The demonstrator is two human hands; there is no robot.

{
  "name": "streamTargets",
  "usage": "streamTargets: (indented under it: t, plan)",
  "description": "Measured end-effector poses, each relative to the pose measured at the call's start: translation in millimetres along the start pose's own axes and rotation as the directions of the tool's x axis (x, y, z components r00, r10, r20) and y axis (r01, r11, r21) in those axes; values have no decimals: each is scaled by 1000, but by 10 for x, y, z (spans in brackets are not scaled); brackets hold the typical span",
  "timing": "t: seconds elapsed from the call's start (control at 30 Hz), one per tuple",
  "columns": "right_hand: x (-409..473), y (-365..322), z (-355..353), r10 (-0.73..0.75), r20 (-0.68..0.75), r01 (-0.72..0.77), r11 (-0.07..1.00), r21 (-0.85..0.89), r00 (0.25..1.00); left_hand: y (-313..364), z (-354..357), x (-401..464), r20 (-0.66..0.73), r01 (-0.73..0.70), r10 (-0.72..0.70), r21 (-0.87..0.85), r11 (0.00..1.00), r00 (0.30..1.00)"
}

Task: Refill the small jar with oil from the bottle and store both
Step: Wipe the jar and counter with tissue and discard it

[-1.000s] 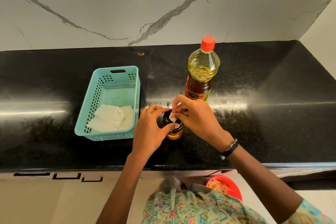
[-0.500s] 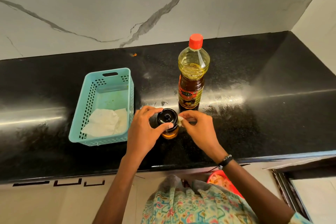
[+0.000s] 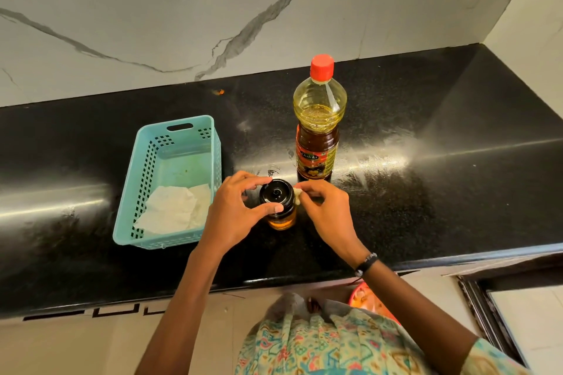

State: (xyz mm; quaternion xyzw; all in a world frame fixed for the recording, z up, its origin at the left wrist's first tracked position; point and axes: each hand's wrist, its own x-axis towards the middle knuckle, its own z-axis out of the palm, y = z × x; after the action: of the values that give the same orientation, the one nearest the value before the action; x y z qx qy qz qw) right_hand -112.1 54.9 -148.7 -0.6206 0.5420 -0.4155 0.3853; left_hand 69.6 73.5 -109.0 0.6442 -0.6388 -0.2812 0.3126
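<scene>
Right hand (image 3: 327, 210) w/ pinched tissue wad (image 3: 297, 195) now off lid, beside small jar (image 3: 278, 205); left hand (image 3: 234, 213) still gripping lid.

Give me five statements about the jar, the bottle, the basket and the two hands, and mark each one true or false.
1. The bottle has its red cap on. True.
2. The left hand grips the black lid of the jar. True.
3. The jar stands inside the basket. False: it stands on the counter, right of the basket.
4. The right hand holds the bottle. False: it pinches a small white wad against the jar's side.
5. The basket holds white paper. True.
</scene>
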Motion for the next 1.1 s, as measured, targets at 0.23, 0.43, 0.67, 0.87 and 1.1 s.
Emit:
streamTargets:
  t: [0.23, 0.43, 0.67, 0.87, 1.1]
  plan:
    - [-8, 118, 32, 81, 133, -63, 989, -131, 988, -62, -153, 143, 153, -27, 26, 1, 1000, 988]
    - [269, -90, -3, -70, 114, 72, 997, -12, 991, -93, -228, 264, 264, -35, 43, -32, 999, 964]
    - [215, 230, 108, 139, 193, -99, 975, -199, 971, -120, -232, 265, 269, -41, 48, -34, 999, 962]
    - [-54, -5, -43, 191, 159, -208, 973, 96, 969, -108, -234, 269, 265, -31, 40, -39, 999, 963]
    - [-236, -260, -6, 43, 128, -63, 986, 155, 991, -132, -237, 287, 272, -36, 55, -71, 997, 961]
